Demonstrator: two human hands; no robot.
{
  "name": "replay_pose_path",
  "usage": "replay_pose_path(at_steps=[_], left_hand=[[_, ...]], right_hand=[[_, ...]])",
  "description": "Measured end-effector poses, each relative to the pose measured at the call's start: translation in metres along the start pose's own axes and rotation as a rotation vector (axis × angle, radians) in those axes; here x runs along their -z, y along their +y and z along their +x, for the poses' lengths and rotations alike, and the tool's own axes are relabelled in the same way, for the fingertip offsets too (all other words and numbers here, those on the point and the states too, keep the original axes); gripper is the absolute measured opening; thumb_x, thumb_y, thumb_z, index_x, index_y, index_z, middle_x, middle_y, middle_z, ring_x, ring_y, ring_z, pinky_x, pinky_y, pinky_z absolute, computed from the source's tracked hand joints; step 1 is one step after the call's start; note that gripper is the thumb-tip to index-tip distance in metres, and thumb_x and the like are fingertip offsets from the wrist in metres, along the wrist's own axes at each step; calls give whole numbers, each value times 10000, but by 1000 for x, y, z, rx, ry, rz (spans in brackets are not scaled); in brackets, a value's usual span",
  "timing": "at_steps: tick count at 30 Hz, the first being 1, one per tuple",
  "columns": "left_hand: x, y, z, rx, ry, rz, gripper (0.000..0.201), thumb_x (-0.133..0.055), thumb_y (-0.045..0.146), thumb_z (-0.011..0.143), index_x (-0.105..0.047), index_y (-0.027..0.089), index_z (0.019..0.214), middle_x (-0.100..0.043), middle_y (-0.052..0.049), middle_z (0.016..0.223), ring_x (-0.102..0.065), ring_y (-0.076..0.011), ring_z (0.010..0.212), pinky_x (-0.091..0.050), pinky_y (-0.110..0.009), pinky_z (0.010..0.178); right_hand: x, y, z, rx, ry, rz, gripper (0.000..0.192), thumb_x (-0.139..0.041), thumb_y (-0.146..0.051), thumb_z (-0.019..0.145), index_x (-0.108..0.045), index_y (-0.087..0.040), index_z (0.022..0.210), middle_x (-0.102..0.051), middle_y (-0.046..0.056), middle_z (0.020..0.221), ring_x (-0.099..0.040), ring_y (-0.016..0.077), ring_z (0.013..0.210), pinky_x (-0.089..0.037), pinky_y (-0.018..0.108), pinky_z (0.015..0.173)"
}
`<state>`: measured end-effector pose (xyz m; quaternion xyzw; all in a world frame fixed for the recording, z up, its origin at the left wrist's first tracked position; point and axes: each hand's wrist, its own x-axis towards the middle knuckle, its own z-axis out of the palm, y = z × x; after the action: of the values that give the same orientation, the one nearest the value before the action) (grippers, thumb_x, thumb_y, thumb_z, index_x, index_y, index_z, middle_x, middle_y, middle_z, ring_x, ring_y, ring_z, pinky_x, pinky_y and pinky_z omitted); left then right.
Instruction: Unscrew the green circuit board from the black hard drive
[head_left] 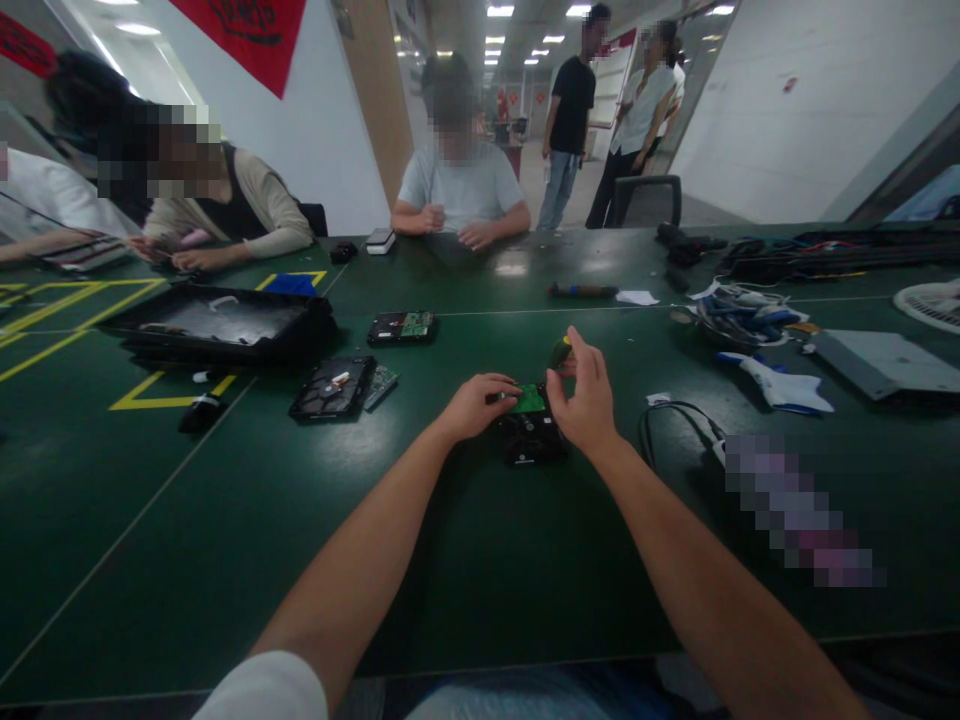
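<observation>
Hard drive [531, 437] sits on the green desk [465, 560] straight ahead of the person, circuit-board side up, a green board [529, 399] showing at its far end. Left hand [478, 402] rests on the drive's left far corner, fingers curled together over the board edge, looks like it pins the drive flat so it won't slide. Right hand [586, 392] is at the right far corner, thumb and first finger pinched together around something small and dark with a yellow bit [562, 352], probably a screwdriver tip or handle; too small to be sure. Other fingers of that hand are fanned upward, clear of the drive. Both forearms reach in from the near edge and meet at the drive, so it is held from both sides

Left of it, well apart, another hard drive [334, 387] lies with a loose board [382, 385] just beside it, and a third drive [403, 327] further back. An open black case [217, 325] sits beyond those, near yellow tape lines [161, 400]. A black cable [675, 425] loops just right of the right hand. Further right: a bundle of wires [739, 315], white gloves [780, 385], a grey flat box [885, 362]. Other people sit across the desk with their own hands busy; two stand in the corridor
</observation>
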<state>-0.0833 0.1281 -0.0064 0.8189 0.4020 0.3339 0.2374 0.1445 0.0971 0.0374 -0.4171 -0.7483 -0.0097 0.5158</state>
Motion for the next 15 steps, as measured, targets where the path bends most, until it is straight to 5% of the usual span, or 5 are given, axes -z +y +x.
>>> replay_pose_path(at_steps=[15], left_hand=[[0,2,0,4,-5,-17,249,-692,256,935,-775,276,1169,-713,-55,1305,-647,-241,1230,-475,-475,1128]], right_hand=[[-1,1,-1,4,11,48,681,-579,-283,984,-292,-308,1601,-515,124,1322,-628,223,984,-652,425,812]])
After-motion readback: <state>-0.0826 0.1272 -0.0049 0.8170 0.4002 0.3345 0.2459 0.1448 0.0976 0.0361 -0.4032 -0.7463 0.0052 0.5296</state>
